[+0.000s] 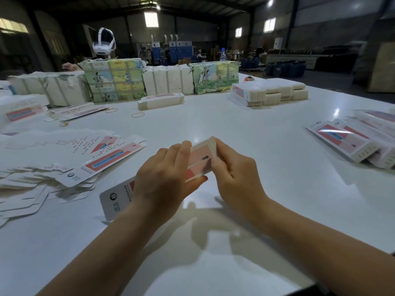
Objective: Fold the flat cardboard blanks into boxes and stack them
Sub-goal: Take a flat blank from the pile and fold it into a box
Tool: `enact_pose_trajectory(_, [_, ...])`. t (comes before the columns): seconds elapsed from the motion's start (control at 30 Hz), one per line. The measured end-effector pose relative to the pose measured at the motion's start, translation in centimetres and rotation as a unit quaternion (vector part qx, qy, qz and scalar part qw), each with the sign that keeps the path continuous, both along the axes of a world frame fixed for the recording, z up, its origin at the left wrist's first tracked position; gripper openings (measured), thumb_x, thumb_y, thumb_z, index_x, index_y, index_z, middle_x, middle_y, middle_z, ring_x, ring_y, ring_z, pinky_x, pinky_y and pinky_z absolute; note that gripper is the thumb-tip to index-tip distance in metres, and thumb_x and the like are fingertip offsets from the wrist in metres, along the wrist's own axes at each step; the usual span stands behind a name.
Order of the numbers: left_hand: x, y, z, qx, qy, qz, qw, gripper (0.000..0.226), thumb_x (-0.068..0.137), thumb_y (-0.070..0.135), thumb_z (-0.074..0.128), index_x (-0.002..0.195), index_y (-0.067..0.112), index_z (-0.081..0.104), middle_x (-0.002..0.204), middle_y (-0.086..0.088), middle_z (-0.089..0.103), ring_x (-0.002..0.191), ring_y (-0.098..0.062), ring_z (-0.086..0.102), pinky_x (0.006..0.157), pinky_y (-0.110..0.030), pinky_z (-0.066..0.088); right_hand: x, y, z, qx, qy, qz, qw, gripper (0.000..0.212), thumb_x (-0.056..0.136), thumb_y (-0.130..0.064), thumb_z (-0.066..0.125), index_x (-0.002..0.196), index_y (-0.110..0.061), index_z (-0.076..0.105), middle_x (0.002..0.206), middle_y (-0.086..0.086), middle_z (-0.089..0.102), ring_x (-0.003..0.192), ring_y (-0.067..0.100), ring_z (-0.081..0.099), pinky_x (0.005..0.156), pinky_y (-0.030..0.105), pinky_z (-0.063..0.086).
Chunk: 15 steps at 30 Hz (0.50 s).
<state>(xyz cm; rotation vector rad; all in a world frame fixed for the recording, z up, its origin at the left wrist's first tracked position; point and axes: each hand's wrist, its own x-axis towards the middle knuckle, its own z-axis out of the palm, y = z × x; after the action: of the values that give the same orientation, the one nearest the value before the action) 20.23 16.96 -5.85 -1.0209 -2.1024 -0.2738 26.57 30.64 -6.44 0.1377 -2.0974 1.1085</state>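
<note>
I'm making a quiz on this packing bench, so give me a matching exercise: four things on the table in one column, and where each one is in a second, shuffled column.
Things:
1. carton blank
2. fanned pile of flat blanks
3. rubber band
4. folded boxes

Places:
A. lying loose on the table, far side, left of centre
B. at the right edge of the table
C. held between the left hand and right hand
D. spread out on the table to the left of the hands

Pairs: 1-C, 2-D, 3-A, 4-B
</note>
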Motion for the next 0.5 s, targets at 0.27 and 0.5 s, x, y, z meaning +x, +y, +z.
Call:
enact_pose_trajectory(0.27, [1.1,0.4,0.0,-0.015,-0.034,0.047,0.998,0.057,0.084,0.046,0.044,0.104,-0.003,0.066,0.075,-0.012,0.065,0.057,-0.029,0.060,0.042,-0.027,0.043,0.2,0.1,-0.1,0.139,-0.068,-0.039,0.987,0.010,0.093,-0.006,0.041,0.091,-0.007,0.052,0.070,0.002,0.055,0.061,0.020,0.046,0.058,0.030,0.037])
enact_pose_trajectory(0.5, [-0.6,-1.3,0.3,-0.042,-0.103,0.018,0.994,0.066,0.077,0.053,0.050,0.116,0.000,0.059,0.087,-0.014,0.066,0.064,-0.031,0.062,0.046,-0.035,0.049,-0.6,1.0,-0.2,0.010,-0.158,0.060,0.986,0.066,0.093,-0.017,0.052,0.149,-0.031,0.020,0.148,-0.011,0.036,0.133,0.005,0.036,0.109,0.019,0.030])
